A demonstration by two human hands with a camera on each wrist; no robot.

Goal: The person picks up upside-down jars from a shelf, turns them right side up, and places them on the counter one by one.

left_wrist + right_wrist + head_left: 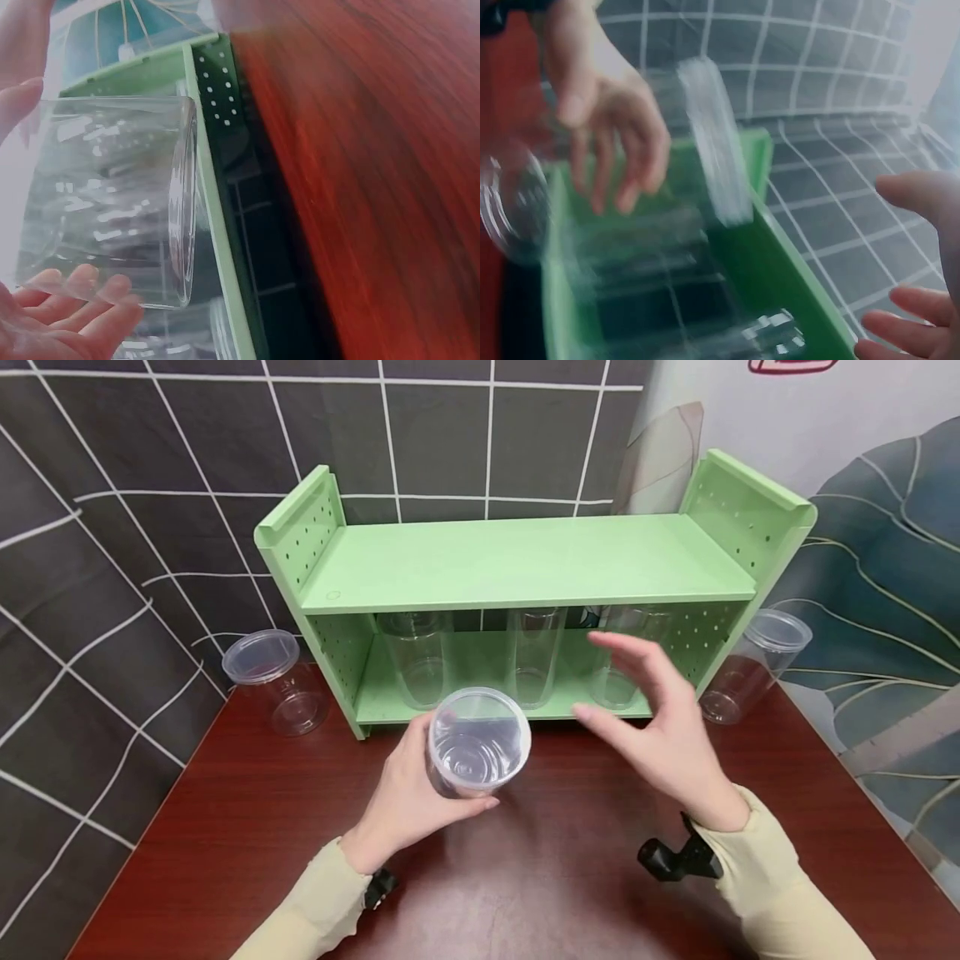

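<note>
In the head view my left hand (401, 797) grips a clear plastic jar (478, 752) with a translucent lid, raised in front of the green shelf. Its thumb and fingers curve around the jar's side, as the left wrist view shows with the jar's wall (112, 195) and the fingertips (82, 277). My right hand (667, 735) is apart from the jar, to its right, with thumb and fingers spread and nothing between them. The right wrist view is blurred; it shows the jar's lid (716, 142) and part of my right hand (922, 315).
A green two-level shelf (525, 560) stands at the back of the reddish-brown table (525, 877). Three clear jars sit on its lower level, including a middle jar (534, 668). Lidded jars stand outside it, a left jar (277, 681) and a right jar (757, 664).
</note>
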